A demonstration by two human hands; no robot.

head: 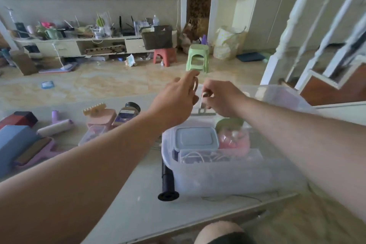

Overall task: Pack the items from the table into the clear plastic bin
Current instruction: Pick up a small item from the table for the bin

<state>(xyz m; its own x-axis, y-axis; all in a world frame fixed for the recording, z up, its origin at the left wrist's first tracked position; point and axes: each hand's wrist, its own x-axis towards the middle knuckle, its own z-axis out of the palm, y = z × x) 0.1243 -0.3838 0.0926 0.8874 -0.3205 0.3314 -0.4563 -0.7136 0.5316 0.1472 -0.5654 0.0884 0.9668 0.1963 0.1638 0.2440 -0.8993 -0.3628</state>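
- The fingers (207, 93) of the right hand (221, 99) are pinched narrowly on a small pale item (204, 103), too blurred to be identified, held over the far left part of the clear plastic bin (227, 180).
- The left hand (174, 103) is held just left of that item, with its fingers loosely spread; whether anything is gripped by it cannot be told.
- The bin is placed on the near right of the table (138, 204). A lidded grey box (196, 137), a pink object with a green top (231, 134) and a coil of white cable (198, 157) are already seen inside.
- A black spool (167, 182) is lying on the table against the bin's left wall.
- Left of the bin, several things are still unpacked: a dark-capped jar (128, 114), a pink case with a comb-like clip (101, 117), a white and lilac roller (55, 127), a blue box (13, 142) and a red box (17, 120).
- The step in hand is judged to be the placing of the small item into the bin, with packing perhaps a third done.
- For the next move, the item needs to be lowered into the free far space and released, after which a reach leftward is called for.
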